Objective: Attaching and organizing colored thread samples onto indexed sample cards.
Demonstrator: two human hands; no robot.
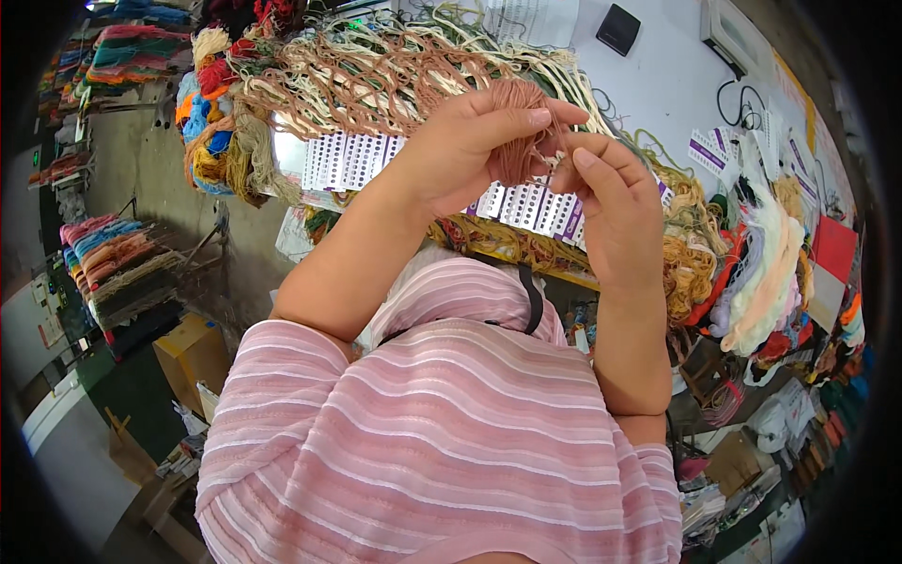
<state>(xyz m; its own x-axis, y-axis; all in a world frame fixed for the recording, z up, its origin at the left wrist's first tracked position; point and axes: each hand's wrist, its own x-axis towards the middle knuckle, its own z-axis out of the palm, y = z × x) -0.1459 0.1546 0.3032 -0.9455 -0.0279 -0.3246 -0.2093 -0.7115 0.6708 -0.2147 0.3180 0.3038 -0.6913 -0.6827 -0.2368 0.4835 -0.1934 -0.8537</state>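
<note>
My left hand [470, 141] grips a bundle of brownish-pink yarn [518, 150], its strands hanging down over the fingers. Beside it, my right hand [615, 193] pinches at the strands on the bundle's right side, thumb and forefinger close together. Both hands are raised over the table's front part. Beneath them lie white cards [526, 209] with rows of dark holes and purple ends. Behind the hands spreads a wide layer of brown and cream yarn strands [376, 80]. What the right fingertips hold is partly hidden by the fingers.
Colourful skeins [211, 141] hang at the table's left end, and more skeins [766, 263] lie at its right. A small black box [618, 30] and a grey device [738, 36] sit at the back. Racks of yarn [122, 263] and a cardboard box [191, 352] stand to the left.
</note>
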